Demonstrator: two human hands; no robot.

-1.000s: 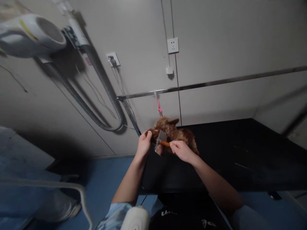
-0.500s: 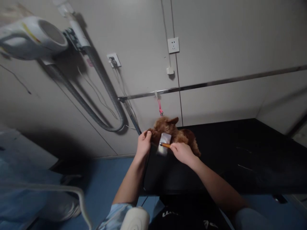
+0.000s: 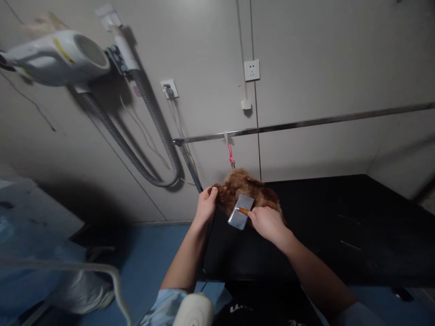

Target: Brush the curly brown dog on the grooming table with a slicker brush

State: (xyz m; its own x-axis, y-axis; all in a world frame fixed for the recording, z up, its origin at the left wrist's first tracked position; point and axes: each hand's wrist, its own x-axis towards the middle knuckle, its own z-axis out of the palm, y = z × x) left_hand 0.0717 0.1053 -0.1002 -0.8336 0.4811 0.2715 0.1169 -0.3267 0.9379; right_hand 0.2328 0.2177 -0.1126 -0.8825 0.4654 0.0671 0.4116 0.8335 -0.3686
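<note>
A brown curly-haired dog [image 3: 243, 181] is on the black table [image 3: 251, 253], tethered from above by a pink loop [image 3: 231, 154]. My left hand [image 3: 206, 203] is closed on one of its legs, thumb and fingers pinched round the paw end. In my right hand [image 3: 268, 222] is the orange handle of a slicker brush [image 3: 241, 212]. The brush's flat, pale back faces me; its bristle side is hidden against or close to the dog's coat, and I cannot tell whether it touches.
A chrome bar [image 3: 306, 123] runs above the table along the wall, holding the tether. On the left wall hangs a white dryer [image 3: 57, 59] with a grey ribbed hose [image 3: 118, 149]. Two thin metallic items lie on the table's right. A white rounded object [image 3: 193, 310] is below my left arm.
My right hand and the brush have moved slightly right and down across the dog's side. The dog's head has turned. My left hand keeps hold of the leg; the whole view has shifted a little.
</note>
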